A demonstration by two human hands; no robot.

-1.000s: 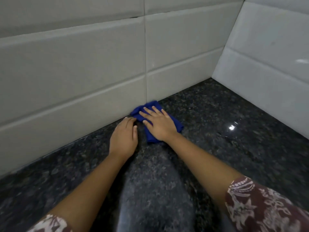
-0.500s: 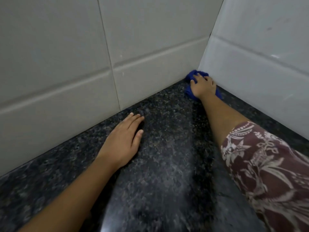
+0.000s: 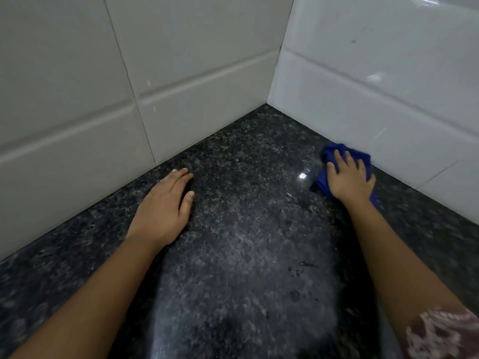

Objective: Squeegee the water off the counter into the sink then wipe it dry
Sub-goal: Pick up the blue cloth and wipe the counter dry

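Observation:
A dark speckled granite counter [image 3: 246,229] fills the lower view and runs into a tiled corner. My right hand [image 3: 348,178] presses flat on a bunched blue cloth [image 3: 324,178] at the right, close to the foot of the right wall. My left hand [image 3: 166,206] lies palm down on the bare counter near the left wall, fingers together, holding nothing. A wet sheen and a few small droplets [image 3: 295,294] show on the stone left of and below the cloth. No squeegee or sink is in view.
White tiled walls [image 3: 197,81] rise on the left and the right [image 3: 383,99], meeting in a corner [image 3: 267,104] at the counter's far end. Both forearms reach in from the bottom; a patterned sleeve [image 3: 440,335] shows at the lower right.
My right hand has slid the blue cloth from the left wall into the corner, then back toward me along the right wall. My left hand has stayed flat on the counter.

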